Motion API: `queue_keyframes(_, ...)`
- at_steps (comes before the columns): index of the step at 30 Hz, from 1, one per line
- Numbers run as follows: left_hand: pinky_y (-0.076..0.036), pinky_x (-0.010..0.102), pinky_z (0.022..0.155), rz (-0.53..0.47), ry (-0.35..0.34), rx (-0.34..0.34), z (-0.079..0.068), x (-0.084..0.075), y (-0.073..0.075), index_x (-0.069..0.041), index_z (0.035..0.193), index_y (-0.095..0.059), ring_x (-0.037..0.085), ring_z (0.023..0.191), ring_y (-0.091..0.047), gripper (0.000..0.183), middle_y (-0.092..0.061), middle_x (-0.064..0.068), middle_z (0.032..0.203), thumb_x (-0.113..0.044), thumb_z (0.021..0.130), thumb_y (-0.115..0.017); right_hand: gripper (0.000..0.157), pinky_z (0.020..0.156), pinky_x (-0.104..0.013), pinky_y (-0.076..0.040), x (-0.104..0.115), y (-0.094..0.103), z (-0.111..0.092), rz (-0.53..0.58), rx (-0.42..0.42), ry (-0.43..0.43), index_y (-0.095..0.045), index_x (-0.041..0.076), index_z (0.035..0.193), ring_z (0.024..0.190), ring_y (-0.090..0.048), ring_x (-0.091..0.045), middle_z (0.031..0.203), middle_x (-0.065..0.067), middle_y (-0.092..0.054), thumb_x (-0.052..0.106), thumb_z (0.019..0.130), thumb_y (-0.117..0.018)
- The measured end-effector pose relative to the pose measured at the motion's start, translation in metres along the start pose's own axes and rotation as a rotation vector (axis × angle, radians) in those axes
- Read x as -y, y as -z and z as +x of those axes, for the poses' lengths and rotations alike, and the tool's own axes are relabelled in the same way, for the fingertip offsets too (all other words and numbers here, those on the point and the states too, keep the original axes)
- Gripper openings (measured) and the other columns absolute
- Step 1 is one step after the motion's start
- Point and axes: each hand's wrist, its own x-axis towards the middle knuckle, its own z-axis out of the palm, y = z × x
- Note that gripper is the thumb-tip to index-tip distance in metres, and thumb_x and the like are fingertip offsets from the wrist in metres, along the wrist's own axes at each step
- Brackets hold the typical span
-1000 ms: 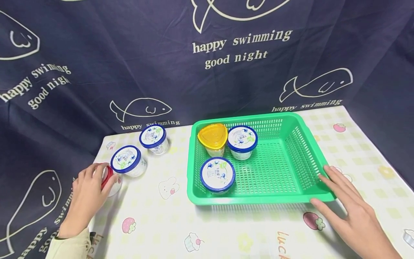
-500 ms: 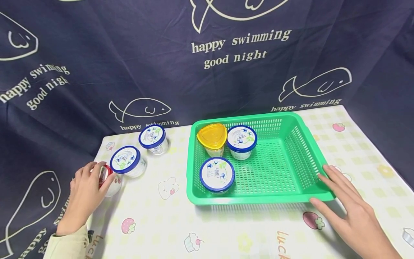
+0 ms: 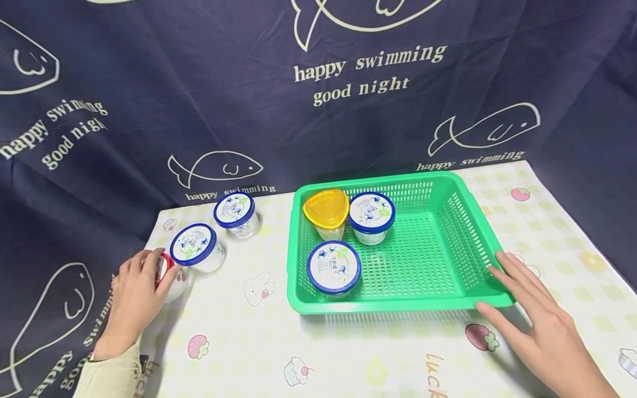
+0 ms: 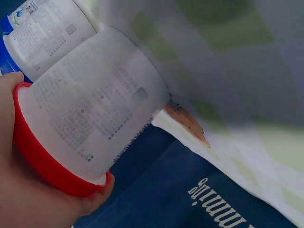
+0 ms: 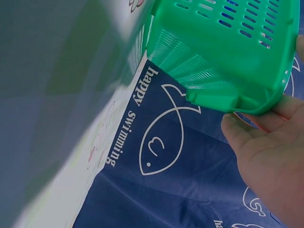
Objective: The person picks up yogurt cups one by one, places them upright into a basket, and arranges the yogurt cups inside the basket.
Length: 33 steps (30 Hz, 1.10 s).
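At the table's left edge, my left hand [image 3: 133, 296] grips a white tub by its red lid [image 3: 163, 265]. In the left wrist view the tub [image 4: 95, 104] is tilted, with thumb and fingers at opposite sides of the lid. A blue-lidded tub [image 3: 194, 244] stands right beside it, and another blue-lidded tub [image 3: 235, 211] is farther back. My right hand [image 3: 544, 326] rests with fairly straight fingers on the near right corner of a green basket [image 3: 398, 305]. In the right wrist view, the thumb [image 5: 235, 128] touches the outside of the corner.
Inside the basket's left half sit a tub with a yellow triangular lid [image 3: 326, 209] and two blue-lidded tubs, one behind [image 3: 371, 213] and one in front [image 3: 334, 268]. A patterned cloth [image 3: 239, 342] covers the table. A dark blue fish-print curtain [image 3: 239, 99] hangs behind it.
My left hand has shifted slightly left and back on the red-lidded tub, and a little more of the lid shows. The right hand and basket stay practically in place.
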Motion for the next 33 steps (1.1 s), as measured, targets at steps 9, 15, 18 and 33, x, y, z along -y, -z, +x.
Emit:
queue_keyframes(9, -0.029, 0.069, 0.079, -0.024, 0.028, -0.017, -0.002, 0.005, 0.002, -0.003, 0.129, -0.056, 0.056, 0.113, -0.041, 0.050, -0.049, 0.031, 0.127, -0.033, 0.091, -0.069, 0.073, 0.105, -0.002, -0.006, 0.000, 0.000, 0.000, -0.010, 0.003, -0.008, -0.045, 0.019, 0.150, 0.150, -0.015, -0.004, 0.161, 0.006, -0.030, 0.020, 0.086, -0.080)
queue_keyframes(15, -0.029, 0.068, 0.075, -0.022, 0.049, -0.038, -0.008, 0.003, 0.010, -0.004, 0.126, -0.059, 0.056, 0.113, -0.042, 0.049, -0.051, 0.028, 0.127, -0.036, 0.090, -0.071, 0.073, 0.105, -0.002, -0.006, -0.001, 0.001, 0.001, -0.012, 0.001, 0.002, -0.046, 0.018, 0.150, 0.149, -0.015, -0.004, 0.161, 0.005, -0.030, 0.020, 0.085, -0.080)
queue_keyframes(18, -0.029, 0.067, 0.075, -0.025, 0.041, -0.053, -0.010, -0.001, 0.016, -0.005, 0.125, -0.060, 0.056, 0.112, -0.042, 0.049, -0.051, 0.028, 0.126, -0.035, 0.089, -0.072, 0.073, 0.105, -0.003, -0.005, -0.001, 0.001, 0.000, -0.004, 0.006, -0.001, -0.045, 0.018, 0.150, 0.150, -0.015, -0.004, 0.161, 0.006, -0.030, 0.020, 0.086, -0.079)
queue_keyframes(33, -0.028, 0.064, 0.077, -0.066, -0.109, -0.165, -0.009, -0.050, 0.042, -0.006, 0.124, -0.062, 0.048, 0.111, -0.043, 0.055, -0.053, 0.020, 0.126, -0.033, 0.079, -0.079, 0.074, 0.106, -0.003, -0.005, -0.001, 0.000, 0.001, -0.010, 0.008, -0.018, -0.046, 0.021, 0.150, 0.149, -0.014, -0.002, 0.160, 0.007, -0.031, 0.020, 0.085, -0.080)
